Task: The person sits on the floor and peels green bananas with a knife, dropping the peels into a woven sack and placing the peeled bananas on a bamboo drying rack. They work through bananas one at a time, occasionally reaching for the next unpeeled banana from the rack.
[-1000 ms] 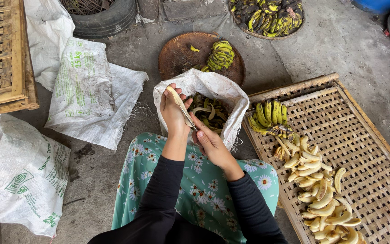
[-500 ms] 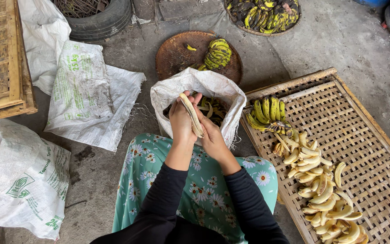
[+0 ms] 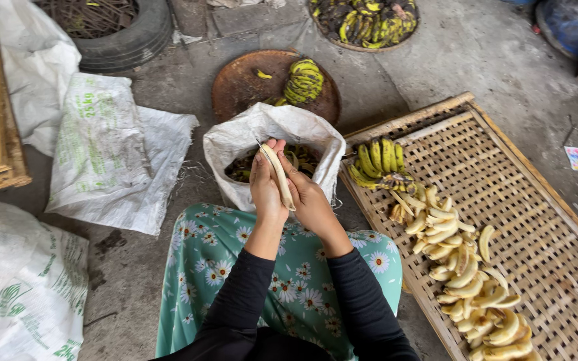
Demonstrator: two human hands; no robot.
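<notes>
Left hand: your left hand [image 3: 266, 188] is closed around the peeled banana [image 3: 279, 176], gripping it from the left.
Right hand: your right hand [image 3: 310, 199] curls against the same banana from the right.
Banana: upright between both hands, above the sack's mouth.
Open room: bare concrete floor [image 3: 476, 60] lies far right of your hands; the bamboo rack's edge [image 3: 403, 122] runs just right.
White sack [image 3: 235, 144]: directly beyond your hands, holding dark peels.
Bamboo rack: peeled bananas [image 3: 459, 267] and a green bunch [image 3: 379, 160].
Round tray [image 3: 235, 87]: farther ahead, one bunch.
</notes>
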